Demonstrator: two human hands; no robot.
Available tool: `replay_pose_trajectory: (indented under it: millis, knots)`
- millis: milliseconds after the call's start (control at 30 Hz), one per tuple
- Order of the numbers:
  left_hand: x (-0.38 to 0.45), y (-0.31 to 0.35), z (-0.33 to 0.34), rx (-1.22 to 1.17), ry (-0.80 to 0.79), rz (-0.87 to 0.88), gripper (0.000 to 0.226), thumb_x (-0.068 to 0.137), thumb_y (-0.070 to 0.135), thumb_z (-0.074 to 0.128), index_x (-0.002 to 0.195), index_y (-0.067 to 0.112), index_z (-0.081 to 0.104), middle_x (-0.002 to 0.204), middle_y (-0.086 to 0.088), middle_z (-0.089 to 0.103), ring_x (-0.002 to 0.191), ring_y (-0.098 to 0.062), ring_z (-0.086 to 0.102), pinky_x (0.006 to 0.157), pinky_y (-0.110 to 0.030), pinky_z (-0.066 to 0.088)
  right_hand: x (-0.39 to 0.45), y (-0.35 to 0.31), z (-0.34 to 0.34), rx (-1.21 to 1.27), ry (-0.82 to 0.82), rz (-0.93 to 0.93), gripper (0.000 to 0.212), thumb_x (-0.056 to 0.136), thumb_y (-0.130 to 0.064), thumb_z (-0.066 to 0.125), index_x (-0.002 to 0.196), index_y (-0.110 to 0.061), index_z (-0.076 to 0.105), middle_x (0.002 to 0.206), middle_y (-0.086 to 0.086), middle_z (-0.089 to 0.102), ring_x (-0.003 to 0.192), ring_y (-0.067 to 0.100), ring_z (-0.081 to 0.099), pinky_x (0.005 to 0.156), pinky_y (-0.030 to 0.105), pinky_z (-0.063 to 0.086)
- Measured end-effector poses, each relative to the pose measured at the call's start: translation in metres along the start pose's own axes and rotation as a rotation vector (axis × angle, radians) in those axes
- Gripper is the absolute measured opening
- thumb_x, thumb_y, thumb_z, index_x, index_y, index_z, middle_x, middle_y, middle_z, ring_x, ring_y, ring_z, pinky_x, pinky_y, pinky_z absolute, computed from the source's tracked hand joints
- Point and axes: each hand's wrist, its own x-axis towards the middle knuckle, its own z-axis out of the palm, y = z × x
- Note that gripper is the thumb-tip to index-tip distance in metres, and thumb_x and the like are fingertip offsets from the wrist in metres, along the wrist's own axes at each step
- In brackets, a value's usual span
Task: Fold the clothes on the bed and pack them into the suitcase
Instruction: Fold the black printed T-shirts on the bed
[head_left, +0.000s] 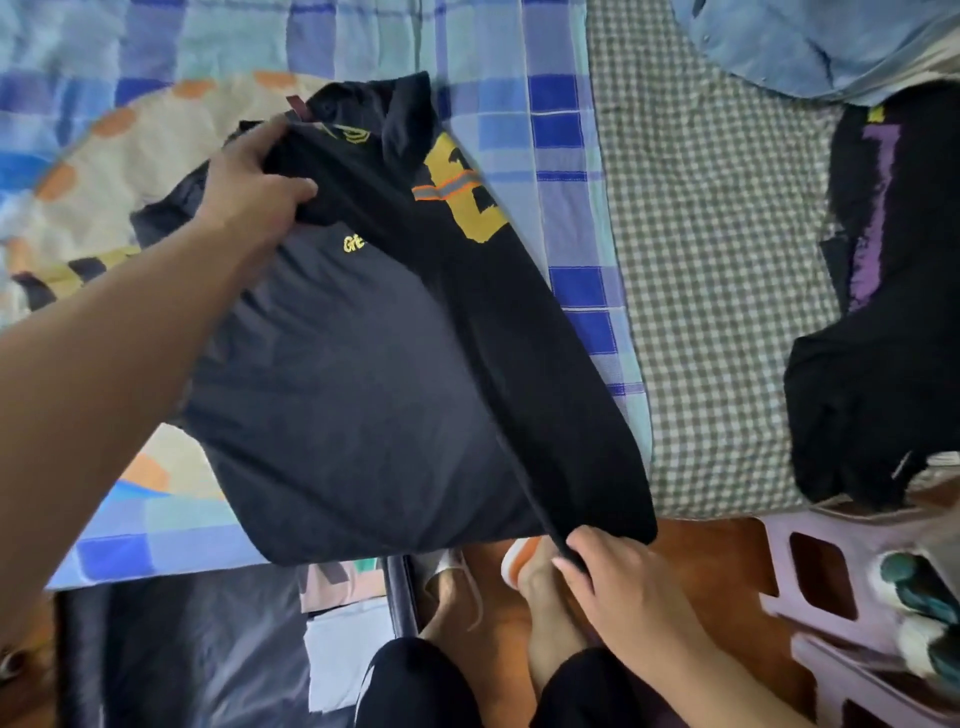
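Head view: left hand (254, 195) grips the black polo shirt (363, 364) at its collar, mid-frame over the bed (717, 260); right hand (623, 587) fingers (563, 564) pinch its hem, lower centre.

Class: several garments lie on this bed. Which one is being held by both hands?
The black shirt with yellow print: the left hand grips its collar end, the right hand pinches its hem. The black garment with purple print lies untouched.

two hands: left hand (249, 187), right hand (618, 577). three garments: black shirt (363, 364), black purple-printed garment (872, 338), blue shirt (810, 47). one lilac stool (831, 597).
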Motion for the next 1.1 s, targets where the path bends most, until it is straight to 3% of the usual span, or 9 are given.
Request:
replay_pose_trajectory:
  millis: [133, 233, 333, 467, 567, 700, 867, 1000, 1100]
  knots:
    - [-0.005, -0.006, -0.029, -0.115, 0.072, 0.057, 0.068, 0.082, -0.010, 0.062, 0.145, 0.016, 0.054, 0.137, 0.000, 0.062, 0.117, -0.011, 0.064, 0.077, -0.036, 0.063, -0.004, -0.017, 0.001, -0.058, 0.010, -0.097, 0.039, 0.105, -0.042, 0.035, 0.078, -0.023, 0.056, 0.063, -0.012, 0.051, 0.051, 0.010, 0.048, 0.051, 0.023, 0.042]
    - [-0.014, -0.029, -0.053, -0.060, 0.164, 0.042, 0.067, 0.079, -0.004, 0.064, 0.141, 0.021, 0.059, 0.131, 0.009, 0.065, 0.116, -0.006, 0.064, 0.088, -0.036, 0.060, -0.006, -0.028, 0.018, -0.113, -0.024, -0.144, 0.022, 0.092, -0.036, 0.058, 0.077, -0.022, 0.050, 0.061, -0.010, 0.049, 0.048, 0.012, 0.047, 0.050, 0.026, 0.044]
    - [-0.023, -0.067, -0.072, 0.016, 0.172, -0.017, 0.066, 0.079, -0.002, 0.064, 0.139, 0.025, 0.061, 0.128, 0.013, 0.067, 0.112, -0.001, 0.065, 0.093, -0.031, 0.058, -0.006, -0.030, 0.037, -0.108, -0.200, -0.077, 0.031, 0.073, -0.034, 0.081, 0.077, -0.022, 0.052, 0.062, -0.009, 0.052, 0.048, 0.015, 0.052, 0.051, 0.029, 0.046]
    - [-0.042, -0.101, -0.075, 0.168, 0.153, -0.158, 0.087, 0.079, 0.017, 0.065, 0.158, 0.027, 0.030, 0.138, 0.012, 0.056, 0.107, 0.008, 0.061, 0.086, -0.016, 0.054, 0.001, -0.023, 0.043, -0.053, -0.492, 0.033, 0.028, 0.089, -0.055, 0.061, 0.096, -0.029, 0.056, 0.096, -0.011, 0.055, 0.094, 0.012, 0.058, 0.078, 0.030, 0.051]
    - [-0.087, -0.116, -0.045, 0.329, 0.347, -0.288, 0.066, 0.080, 0.028, 0.057, 0.145, 0.023, 0.046, 0.129, -0.001, 0.057, 0.104, -0.015, 0.062, 0.082, -0.022, 0.051, 0.027, -0.005, 0.020, 0.108, -0.369, 0.175, 0.018, 0.098, -0.044, 0.052, 0.107, -0.029, 0.058, 0.103, -0.014, 0.051, 0.099, 0.009, 0.056, 0.077, 0.023, 0.041]
    - [-0.180, -0.143, 0.034, 0.163, 0.052, -0.437, 0.018, 0.089, 0.026, 0.058, 0.103, 0.017, 0.065, 0.087, -0.002, 0.071, 0.071, -0.019, 0.070, 0.076, -0.044, 0.059, 0.082, 0.043, -0.010, 0.075, -0.095, 0.469, 0.031, 0.094, -0.029, 0.066, 0.120, -0.015, 0.060, 0.116, 0.003, 0.054, 0.105, 0.026, 0.060, 0.089, 0.042, 0.050]
    - [-0.273, -0.183, 0.120, 0.400, -0.158, -0.599, 0.034, 0.093, 0.051, 0.060, 0.095, 0.017, 0.055, 0.095, 0.001, 0.064, 0.085, -0.021, 0.061, 0.074, -0.035, 0.044, 0.120, 0.077, -0.014, 0.189, -0.368, 0.583, 0.031, 0.084, -0.042, 0.076, 0.099, -0.021, 0.058, 0.105, 0.000, 0.052, 0.093, 0.018, 0.055, 0.081, 0.031, 0.042]
    - [-0.305, -0.208, 0.139, 0.283, 0.058, -0.633, 0.029, 0.095, 0.031, 0.060, 0.070, 0.019, 0.051, 0.082, -0.006, 0.052, 0.085, -0.035, 0.060, 0.074, -0.038, 0.044, 0.119, 0.083, -0.011, 0.097, -0.472, 0.467, 0.031, 0.086, -0.039, 0.073, 0.070, -0.022, 0.054, 0.093, -0.003, 0.044, 0.087, 0.022, 0.054, 0.080, 0.033, 0.044]
    - [-0.329, -0.203, 0.143, 0.095, 0.250, -0.649, 0.028, 0.101, 0.022, 0.052, 0.075, 0.016, 0.049, 0.078, -0.002, 0.056, 0.081, -0.022, 0.056, 0.074, -0.037, 0.041, 0.119, 0.094, -0.011, 0.163, -0.488, 0.403, 0.035, 0.087, -0.030, 0.075, 0.063, -0.022, 0.050, 0.089, -0.006, 0.040, 0.086, 0.021, 0.051, 0.077, 0.030, 0.037]
